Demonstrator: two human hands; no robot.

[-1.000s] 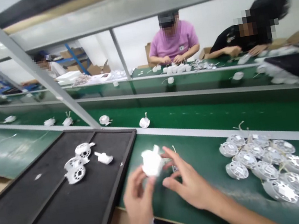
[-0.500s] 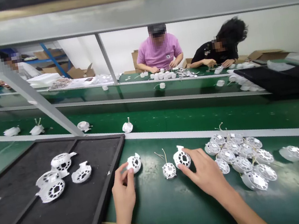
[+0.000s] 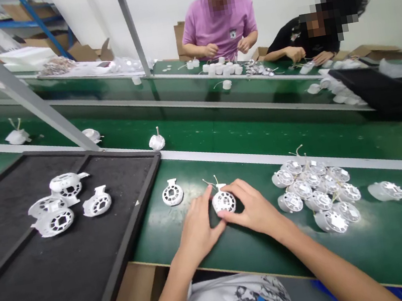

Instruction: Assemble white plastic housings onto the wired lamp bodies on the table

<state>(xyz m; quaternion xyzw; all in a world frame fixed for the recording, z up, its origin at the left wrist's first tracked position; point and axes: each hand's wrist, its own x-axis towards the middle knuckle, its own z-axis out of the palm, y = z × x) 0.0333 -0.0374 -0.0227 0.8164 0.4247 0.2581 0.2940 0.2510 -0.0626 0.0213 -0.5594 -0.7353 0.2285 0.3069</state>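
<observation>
Left hand (image 3: 198, 229) and right hand (image 3: 252, 208) now clasp a white perforated housing (image 3: 223, 202).

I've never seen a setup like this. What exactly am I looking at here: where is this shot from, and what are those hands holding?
This is a single view from a camera worn on a person's head, looking forward and down, so no machine is involved. The bare arms at the bottom are that person's own. Their left hand and right hand hold a round white plastic housing between the fingers, with thin wires rising from it, just above a green work surface. To the left, a black-lined tray carries more white housings. A cluster of similar housings lies to the right. Across the way, a co-worker in a pink shirt and another in black work with their hands.
</observation>
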